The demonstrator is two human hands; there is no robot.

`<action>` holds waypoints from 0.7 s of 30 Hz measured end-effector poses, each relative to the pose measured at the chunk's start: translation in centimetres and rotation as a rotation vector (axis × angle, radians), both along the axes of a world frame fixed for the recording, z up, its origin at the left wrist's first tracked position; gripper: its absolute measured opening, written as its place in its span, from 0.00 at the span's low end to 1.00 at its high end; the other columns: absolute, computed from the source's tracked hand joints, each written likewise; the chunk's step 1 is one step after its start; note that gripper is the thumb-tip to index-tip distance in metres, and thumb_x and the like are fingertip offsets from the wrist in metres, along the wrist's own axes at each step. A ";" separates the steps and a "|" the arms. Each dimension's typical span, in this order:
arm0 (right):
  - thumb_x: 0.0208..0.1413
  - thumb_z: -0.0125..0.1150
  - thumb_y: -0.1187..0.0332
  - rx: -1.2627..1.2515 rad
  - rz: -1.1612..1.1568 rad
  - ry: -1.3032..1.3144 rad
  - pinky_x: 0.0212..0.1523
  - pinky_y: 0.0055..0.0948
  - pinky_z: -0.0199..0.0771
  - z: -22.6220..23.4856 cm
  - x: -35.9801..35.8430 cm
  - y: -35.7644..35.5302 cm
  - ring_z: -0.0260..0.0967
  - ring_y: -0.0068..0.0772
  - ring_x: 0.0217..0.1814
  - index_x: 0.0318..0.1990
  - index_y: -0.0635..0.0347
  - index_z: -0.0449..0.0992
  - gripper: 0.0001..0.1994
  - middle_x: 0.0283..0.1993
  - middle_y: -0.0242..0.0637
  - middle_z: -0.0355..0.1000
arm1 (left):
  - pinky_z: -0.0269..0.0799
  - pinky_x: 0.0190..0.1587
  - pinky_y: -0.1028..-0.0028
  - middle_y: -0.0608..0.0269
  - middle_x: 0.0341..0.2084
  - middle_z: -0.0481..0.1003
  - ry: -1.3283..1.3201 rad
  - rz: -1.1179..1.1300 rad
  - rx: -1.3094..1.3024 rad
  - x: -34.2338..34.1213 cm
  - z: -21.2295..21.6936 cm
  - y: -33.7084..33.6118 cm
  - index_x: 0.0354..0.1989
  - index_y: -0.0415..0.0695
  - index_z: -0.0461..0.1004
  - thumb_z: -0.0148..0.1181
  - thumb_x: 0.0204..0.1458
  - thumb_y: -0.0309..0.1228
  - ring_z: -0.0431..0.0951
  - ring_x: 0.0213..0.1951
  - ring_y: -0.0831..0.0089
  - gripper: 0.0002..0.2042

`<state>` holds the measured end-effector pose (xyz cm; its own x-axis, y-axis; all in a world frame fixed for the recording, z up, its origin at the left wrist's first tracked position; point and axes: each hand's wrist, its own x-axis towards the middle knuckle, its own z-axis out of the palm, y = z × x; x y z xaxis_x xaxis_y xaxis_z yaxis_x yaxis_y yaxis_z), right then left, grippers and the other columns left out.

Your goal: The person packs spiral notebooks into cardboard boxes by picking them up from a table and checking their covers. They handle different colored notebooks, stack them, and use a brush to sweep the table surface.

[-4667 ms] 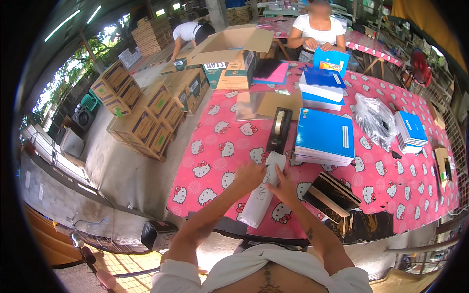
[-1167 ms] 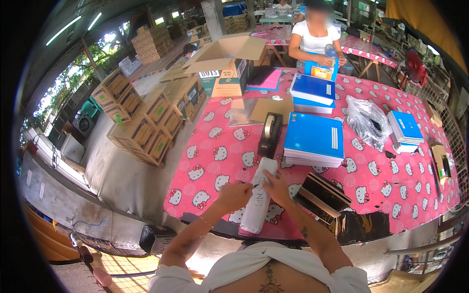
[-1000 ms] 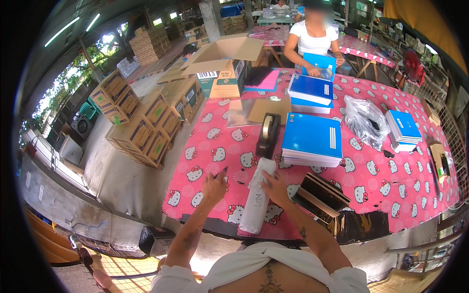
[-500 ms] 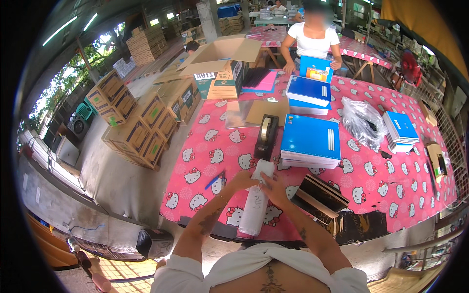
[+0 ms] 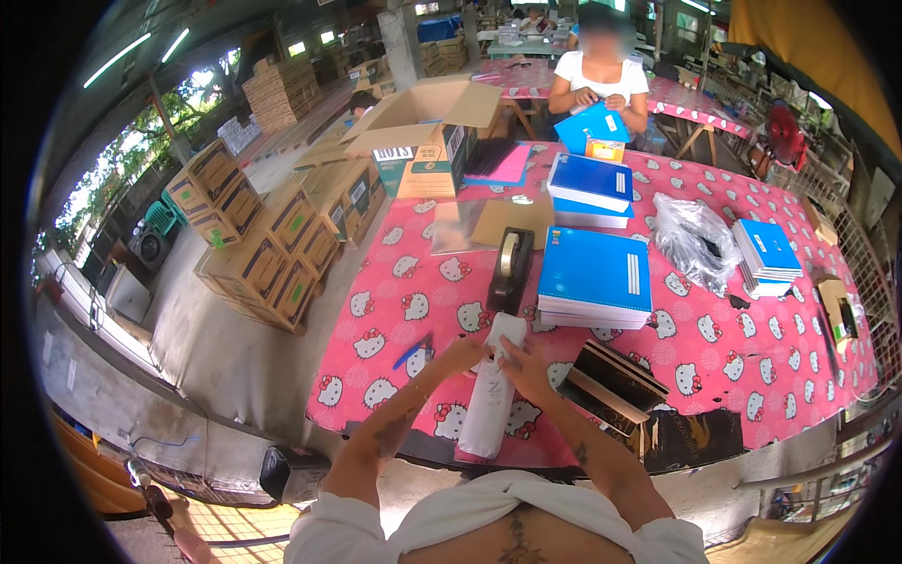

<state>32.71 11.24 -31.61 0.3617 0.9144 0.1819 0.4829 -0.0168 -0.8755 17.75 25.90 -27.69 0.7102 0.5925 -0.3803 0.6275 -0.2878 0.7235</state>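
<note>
Left hand (image 5: 462,354) | right hand (image 5: 526,368) | both grips closed on white wrapped bundle (image 5: 489,399) (upper end) | tape dispenser (image 5: 510,268) just beyond, pink tabletop (image 5: 395,310)

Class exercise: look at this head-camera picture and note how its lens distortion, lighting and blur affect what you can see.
Head view: fisheye, a black ring around the picture; the edge of the pink patterned tablecloth bows. Head view: even daylight, bright beyond the trees at left, ceiling strip lights lit. Head view: the white plastic-wrapped package in the left hand and right hand is fairly sharp; the face of the person across the table is blurred.
</note>
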 end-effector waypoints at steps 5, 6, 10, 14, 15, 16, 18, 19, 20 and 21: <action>0.60 0.63 0.58 0.032 -0.005 -0.014 0.70 0.47 0.56 -0.8 -0.5 -0.2 0.56 0.60 0.70 0.66 0.49 0.69 0.27 0.69 0.62 0.52 | 0.80 0.27 0.66 0.49 0.22 0.77 -0.318 0.027 -0.133 -1.2 -0.7 -0.7 0.33 0.26 0.77 0.61 0.57 0.47 0.82 0.25 0.66 0.26; 0.59 0.64 0.59 0.046 -0.021 -0.012 0.70 0.47 0.56 -1.1 -0.8 -0.4 0.56 0.60 0.70 0.67 0.51 0.69 0.28 0.69 0.62 0.54 | 0.79 0.27 0.67 0.49 0.21 0.77 -0.334 0.050 -0.216 -1.3 -0.6 -0.9 0.32 0.26 0.77 0.61 0.57 0.46 0.82 0.25 0.67 0.26; 0.57 0.65 0.62 -0.057 -0.025 0.150 0.70 0.45 0.55 2.0 -4.0 -0.5 0.55 0.59 0.71 0.67 0.55 0.68 0.29 0.68 0.63 0.56 | 0.77 0.27 0.67 0.48 0.20 0.77 -0.121 0.028 -0.160 -3.7 -3.2 -1.1 0.29 0.27 0.77 0.59 0.56 0.43 0.83 0.26 0.66 0.23; 0.56 0.65 0.64 0.018 0.017 0.197 0.71 0.45 0.53 -1.1 -2.1 -1.5 0.53 0.59 0.72 0.66 0.56 0.69 0.29 0.69 0.63 0.53 | 0.77 0.28 0.64 0.45 0.20 0.77 0.031 0.003 -0.058 -1.0 0.2 -5.3 0.29 0.27 0.77 0.58 0.54 0.41 0.83 0.26 0.63 0.21; 0.56 0.65 0.65 0.028 -0.032 0.163 0.71 0.45 0.54 -0.9 -2.7 -1.8 0.53 0.60 0.72 0.66 0.55 0.70 0.28 0.70 0.64 0.53 | 0.78 0.27 0.66 0.46 0.19 0.76 0.003 0.024 0.036 -1.4 0.0 -5.7 0.28 0.26 0.76 0.59 0.55 0.40 0.83 0.26 0.65 0.21; 0.56 0.65 0.66 0.037 -0.084 0.128 0.71 0.45 0.54 -0.8 -3.2 -2.0 0.53 0.60 0.72 0.65 0.54 0.70 0.27 0.70 0.64 0.52 | 0.78 0.26 0.68 0.47 0.19 0.75 -0.026 0.043 0.130 -1.8 -0.3 -6.1 0.27 0.25 0.75 0.60 0.56 0.39 0.82 0.26 0.67 0.21; 0.56 0.65 0.66 0.002 -0.113 0.103 0.70 0.45 0.54 0.0 -4.2 -2.1 0.53 0.61 0.72 0.65 0.52 0.71 0.27 0.69 0.65 0.52 | 0.78 0.26 0.66 0.46 0.19 0.75 -0.084 0.114 0.039 -2.6 -0.7 -6.3 0.26 0.26 0.75 0.60 0.54 0.38 0.82 0.25 0.65 0.20; 0.55 0.65 0.66 -0.029 -0.144 0.079 0.70 0.46 0.55 0.5 -4.6 -1.9 0.53 0.62 0.72 0.64 0.51 0.72 0.27 0.69 0.66 0.52 | 0.78 0.26 0.65 0.44 0.19 0.75 -0.143 0.183 -0.050 -3.1 -1.0 -6.2 0.25 0.27 0.75 0.60 0.53 0.38 0.81 0.24 0.63 0.19; 0.55 0.65 0.66 -0.020 -0.137 0.075 0.70 0.46 0.55 0.9 -5.2 -1.8 0.53 0.62 0.72 0.64 0.51 0.72 0.27 0.69 0.66 0.52 | 0.78 0.26 0.65 0.44 0.19 0.75 -0.149 0.189 -0.041 -3.7 -2.5 -6.2 0.25 0.27 0.75 0.60 0.53 0.38 0.81 0.24 0.63 0.19; 0.55 0.65 0.65 -0.012 -0.131 0.098 0.70 0.47 0.54 1.3 -6.2 -1.7 0.53 0.64 0.72 0.63 0.50 0.73 0.26 0.69 0.66 0.52 | 0.78 0.26 0.63 0.43 0.19 0.75 -0.199 0.187 0.042 -5.0 -4.7 -5.6 0.25 0.28 0.75 0.59 0.53 0.37 0.81 0.23 0.60 0.19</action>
